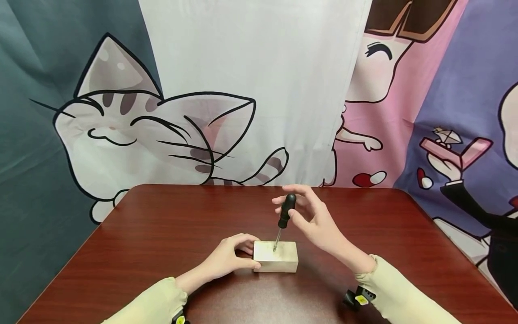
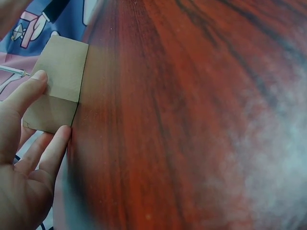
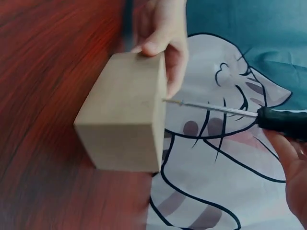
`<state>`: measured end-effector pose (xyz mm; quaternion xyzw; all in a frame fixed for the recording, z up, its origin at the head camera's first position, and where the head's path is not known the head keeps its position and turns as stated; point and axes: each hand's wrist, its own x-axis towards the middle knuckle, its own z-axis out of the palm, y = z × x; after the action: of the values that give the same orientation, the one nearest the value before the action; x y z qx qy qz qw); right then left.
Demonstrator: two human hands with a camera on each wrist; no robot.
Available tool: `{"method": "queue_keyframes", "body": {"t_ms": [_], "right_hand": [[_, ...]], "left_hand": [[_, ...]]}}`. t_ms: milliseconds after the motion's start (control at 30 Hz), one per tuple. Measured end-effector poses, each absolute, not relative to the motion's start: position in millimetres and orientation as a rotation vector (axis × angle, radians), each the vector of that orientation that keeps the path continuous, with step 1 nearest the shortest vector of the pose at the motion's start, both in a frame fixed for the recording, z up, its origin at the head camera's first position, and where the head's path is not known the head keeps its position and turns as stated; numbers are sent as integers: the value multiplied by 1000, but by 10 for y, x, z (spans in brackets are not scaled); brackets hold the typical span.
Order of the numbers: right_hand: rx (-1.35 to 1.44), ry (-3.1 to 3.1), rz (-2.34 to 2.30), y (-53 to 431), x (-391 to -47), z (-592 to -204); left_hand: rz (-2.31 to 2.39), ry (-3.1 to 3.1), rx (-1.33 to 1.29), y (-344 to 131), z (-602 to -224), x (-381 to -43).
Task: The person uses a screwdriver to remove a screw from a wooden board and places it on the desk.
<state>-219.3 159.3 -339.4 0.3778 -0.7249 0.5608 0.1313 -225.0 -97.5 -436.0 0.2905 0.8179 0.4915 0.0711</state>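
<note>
A pale wooden block (image 1: 276, 257) lies on the table, and my left hand (image 1: 228, 257) grips its left end between thumb and fingers. In the left wrist view the thumb presses one face of the block (image 2: 60, 72) while fingertips touch the far side. My right hand (image 1: 313, 220) holds the black handle of a screwdriver (image 1: 287, 210) between thumb and fingers, the fingers fairly spread. The shaft leans slightly, tip down on a small screw (image 3: 173, 101) that stands out of the block's top face. Part of the handle runs out of the right wrist view.
The reddish-brown wooden table (image 1: 162, 225) has rounded far corners. Behind it hangs a cloth backdrop (image 1: 259, 54) with a cartoon cat and figures. A dark wrist strap with a camera (image 1: 359, 297) sits on the right sleeve, close over the table.
</note>
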Motion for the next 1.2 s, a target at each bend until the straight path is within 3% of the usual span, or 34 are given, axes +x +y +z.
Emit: {"method": "queue_keyframes", "body": {"t_ms": [367, 1033, 1200], "right_hand": [[707, -2040, 1414, 1540, -2175, -3506], [905, -2136, 1558, 1601, -2160, -3391], [772, -2063, 1509, 1518, -2140, -3469]], "left_hand": [[1469, 2460, 876, -973, -4372, -2259], [1458, 2468, 836, -983, -4350, -2243], [1462, 2465, 835, -980, -4354, -2235]]}}
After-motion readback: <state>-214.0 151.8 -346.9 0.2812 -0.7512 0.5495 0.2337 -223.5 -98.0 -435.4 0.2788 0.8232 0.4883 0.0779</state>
